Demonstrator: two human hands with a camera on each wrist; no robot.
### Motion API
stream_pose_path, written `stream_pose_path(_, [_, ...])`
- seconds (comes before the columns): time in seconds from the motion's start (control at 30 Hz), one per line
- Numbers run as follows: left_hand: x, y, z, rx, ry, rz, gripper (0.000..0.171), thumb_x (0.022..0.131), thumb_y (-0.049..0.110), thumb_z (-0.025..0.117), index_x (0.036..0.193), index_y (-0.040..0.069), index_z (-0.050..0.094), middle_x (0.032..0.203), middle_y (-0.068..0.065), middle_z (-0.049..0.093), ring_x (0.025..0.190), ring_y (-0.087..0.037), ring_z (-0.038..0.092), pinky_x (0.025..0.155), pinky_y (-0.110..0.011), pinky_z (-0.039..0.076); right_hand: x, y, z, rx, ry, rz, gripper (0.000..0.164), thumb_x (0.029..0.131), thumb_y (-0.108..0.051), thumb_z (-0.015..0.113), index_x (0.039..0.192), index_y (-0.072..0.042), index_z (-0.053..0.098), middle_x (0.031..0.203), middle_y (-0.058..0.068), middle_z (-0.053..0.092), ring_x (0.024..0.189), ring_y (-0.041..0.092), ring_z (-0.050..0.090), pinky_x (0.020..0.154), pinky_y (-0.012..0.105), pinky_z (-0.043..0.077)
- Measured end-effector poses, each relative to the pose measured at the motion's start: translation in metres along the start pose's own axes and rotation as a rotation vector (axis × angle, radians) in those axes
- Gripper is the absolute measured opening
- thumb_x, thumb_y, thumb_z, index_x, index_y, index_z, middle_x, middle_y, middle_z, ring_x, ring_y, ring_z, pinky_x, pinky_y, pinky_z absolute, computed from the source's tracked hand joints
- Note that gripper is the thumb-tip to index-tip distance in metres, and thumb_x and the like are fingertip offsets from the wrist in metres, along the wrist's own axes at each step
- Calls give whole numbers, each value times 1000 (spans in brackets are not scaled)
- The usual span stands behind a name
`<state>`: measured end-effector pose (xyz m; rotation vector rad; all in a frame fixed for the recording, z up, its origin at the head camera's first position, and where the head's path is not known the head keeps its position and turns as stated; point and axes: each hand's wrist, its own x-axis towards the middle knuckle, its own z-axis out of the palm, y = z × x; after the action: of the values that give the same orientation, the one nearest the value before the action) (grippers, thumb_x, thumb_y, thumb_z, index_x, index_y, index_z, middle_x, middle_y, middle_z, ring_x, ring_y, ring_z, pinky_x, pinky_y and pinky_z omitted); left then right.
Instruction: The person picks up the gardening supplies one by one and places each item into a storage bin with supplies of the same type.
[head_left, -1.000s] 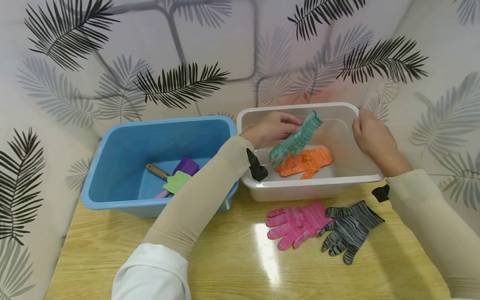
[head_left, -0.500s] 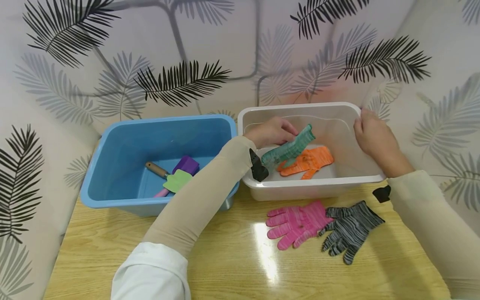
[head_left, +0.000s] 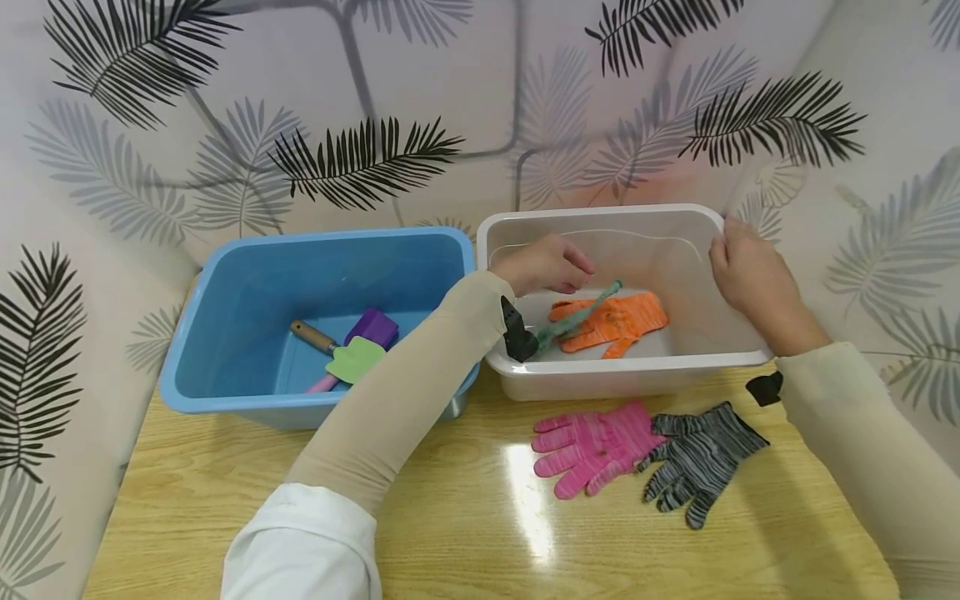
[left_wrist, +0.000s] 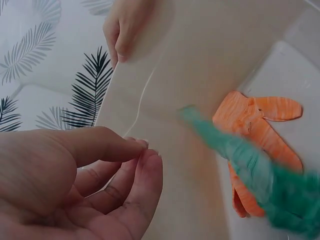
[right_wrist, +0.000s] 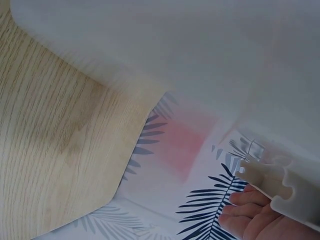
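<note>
My left hand (head_left: 546, 265) hovers inside the white plastic bin (head_left: 630, 364). Its fingers are curled, the tips against the thumb, with nothing between them. Below those fingertips drops a green knit glove (left_wrist: 250, 162), blurred and seen edge-on in the head view, apart from the hand. An orange knit glove (head_left: 628, 321) lies flat on the bin's floor, partly behind the green one. My right hand (head_left: 761, 287) grips the bin's right rim, its fingers (right_wrist: 245, 212) curled under the rim in the right wrist view.
On the wooden table (head_left: 450, 533), a pink glove (head_left: 596, 446) overlaps a grey-black striped glove (head_left: 705, 458) in front of the white bin. A blue bin (head_left: 318, 239) at left holds a wooden-handled tool (head_left: 313, 336), a purple piece (head_left: 372, 327) and a green shape (head_left: 355, 362) with a pink handle.
My left hand has let go of the green glove, which has swung down and dropped toward the bin's floor. The right hand keeps its grip on the rim.
</note>
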<state>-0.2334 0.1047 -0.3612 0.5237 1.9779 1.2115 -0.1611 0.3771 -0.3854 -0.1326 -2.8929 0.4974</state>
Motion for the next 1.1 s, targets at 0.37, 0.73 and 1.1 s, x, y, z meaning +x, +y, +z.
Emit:
stream_pose_path(0.37, [-1, -3, 0, -14, -7, 24, 29, 89, 2, 58, 116, -8, 58, 100, -14, 60, 85, -22, 60, 83, -28, 51, -1, -3, 0, -3, -2, 6, 28, 99, -19, 28, 97, 6, 39, 92, 27, 43, 78, 43, 43, 66, 58, 34])
stream_pose_path(0.73, [-3, 0, -1, 50, -26, -2, 29, 90, 6, 57, 117, -3, 59, 103, -10, 60, 95, -23, 60, 82, -25, 50, -1, -3, 0, 4, 4, 2, 30, 99, -19, 28, 101, 8, 39, 100, 31, 45, 87, 48, 44, 73, 61, 33])
stream_pose_path(1.1, [-2, 1, -1, -35, -42, 35, 31, 92, 5, 55, 121, -5, 55, 116, -17, 57, 94, -22, 60, 84, -26, 50, -1, -3, -1, -1, 10, -1, 28, 99, -18, 29, 100, 7, 40, 93, 29, 44, 82, 48, 45, 68, 60, 34])
